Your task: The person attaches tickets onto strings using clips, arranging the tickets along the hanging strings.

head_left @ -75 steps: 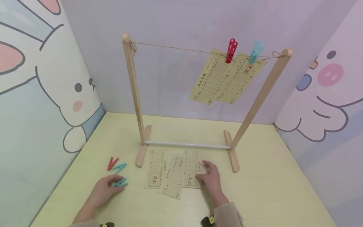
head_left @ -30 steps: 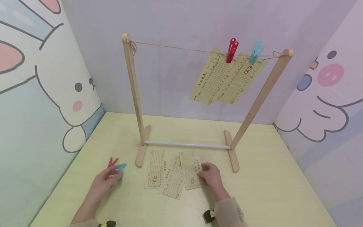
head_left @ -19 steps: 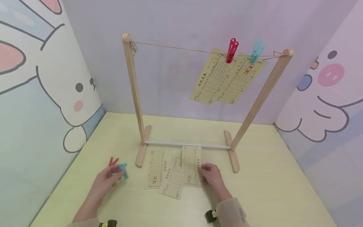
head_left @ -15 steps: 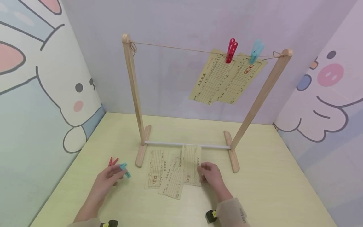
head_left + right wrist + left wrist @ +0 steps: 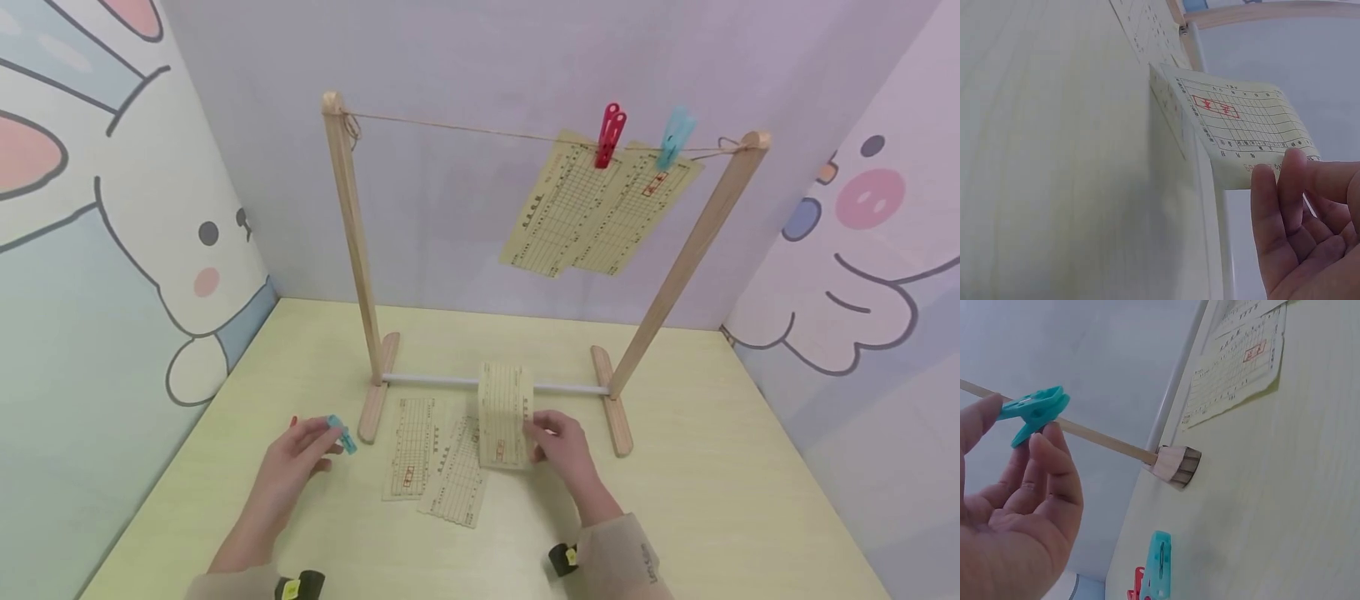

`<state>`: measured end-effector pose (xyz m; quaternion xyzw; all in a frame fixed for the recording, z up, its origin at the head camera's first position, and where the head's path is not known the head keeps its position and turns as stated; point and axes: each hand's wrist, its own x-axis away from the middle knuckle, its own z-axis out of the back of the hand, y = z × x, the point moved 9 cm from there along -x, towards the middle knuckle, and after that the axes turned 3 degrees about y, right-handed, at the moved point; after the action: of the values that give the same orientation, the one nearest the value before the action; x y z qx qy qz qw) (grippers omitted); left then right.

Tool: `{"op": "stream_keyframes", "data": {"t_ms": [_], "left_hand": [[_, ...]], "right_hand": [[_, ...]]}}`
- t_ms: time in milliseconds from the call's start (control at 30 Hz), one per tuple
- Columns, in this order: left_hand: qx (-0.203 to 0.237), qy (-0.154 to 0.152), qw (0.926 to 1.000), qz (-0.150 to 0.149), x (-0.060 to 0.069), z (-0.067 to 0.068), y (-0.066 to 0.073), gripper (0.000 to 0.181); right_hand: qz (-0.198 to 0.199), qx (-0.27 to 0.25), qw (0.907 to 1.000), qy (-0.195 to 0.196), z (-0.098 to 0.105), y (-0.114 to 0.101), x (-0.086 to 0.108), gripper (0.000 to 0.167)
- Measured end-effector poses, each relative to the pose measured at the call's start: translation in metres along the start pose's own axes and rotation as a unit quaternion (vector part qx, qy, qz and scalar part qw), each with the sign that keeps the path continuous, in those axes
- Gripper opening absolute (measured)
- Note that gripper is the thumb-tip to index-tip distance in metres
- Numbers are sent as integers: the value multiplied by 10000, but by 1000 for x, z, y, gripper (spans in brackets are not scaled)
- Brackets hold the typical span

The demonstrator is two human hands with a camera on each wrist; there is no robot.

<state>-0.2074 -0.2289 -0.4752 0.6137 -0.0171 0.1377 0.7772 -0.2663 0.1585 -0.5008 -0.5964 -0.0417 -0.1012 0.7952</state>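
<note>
My left hand (image 5: 288,471) pinches a teal clothespin (image 5: 1036,407) between thumb and fingers, raised above the table's left side. My right hand (image 5: 564,450) pinches the right edge of a printed yellowish paper slip (image 5: 504,417); in the right wrist view this slip (image 5: 1241,119) is lifted and slightly bent. Two more slips, one upright (image 5: 412,442) and one slanted (image 5: 459,479), lie on the table to its left. In the left wrist view another teal clothespin (image 5: 1159,565) and a red one (image 5: 1138,581) lie below my left hand.
A wooden stand with a left post (image 5: 352,242), a right post (image 5: 690,267) and a white bottom bar (image 5: 431,381) stands behind the slips. From its string hang two slips (image 5: 558,208), clipped by red (image 5: 610,137) and light blue (image 5: 676,137) clothespins. Cartoon-printed walls surround the table.
My left hand has picked up the teal clothespin and moved up and slightly right. My right hand has taken hold of the right-hand slip and raised it off the table.
</note>
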Motion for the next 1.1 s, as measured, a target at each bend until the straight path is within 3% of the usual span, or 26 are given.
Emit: {"op": "stream_keyframes", "data": {"t_ms": [133, 400, 567, 700, 1100], "left_hand": [[113, -31, 9999, -51, 0, -5, 11, 59], [442, -128, 9977, -489, -3, -12, 46, 51], [418, -283, 9944, -933, -5, -17, 76, 50], [431, -444, 9903, -1243, -5, -20, 97, 50], [273, -704, 9831, -1666, -4, -30, 146, 47]], "right_hand": [[148, -126, 9998, 25, 2, -9, 0, 19], [420, -396, 9983, 26, 4, -36, 3, 19], [612, -490, 9969, -56, 5, -53, 4, 20], [535, -509, 9972, -107, 5, -61, 5, 24], [793, -550, 9950, -245, 11, -88, -1, 23]]}}
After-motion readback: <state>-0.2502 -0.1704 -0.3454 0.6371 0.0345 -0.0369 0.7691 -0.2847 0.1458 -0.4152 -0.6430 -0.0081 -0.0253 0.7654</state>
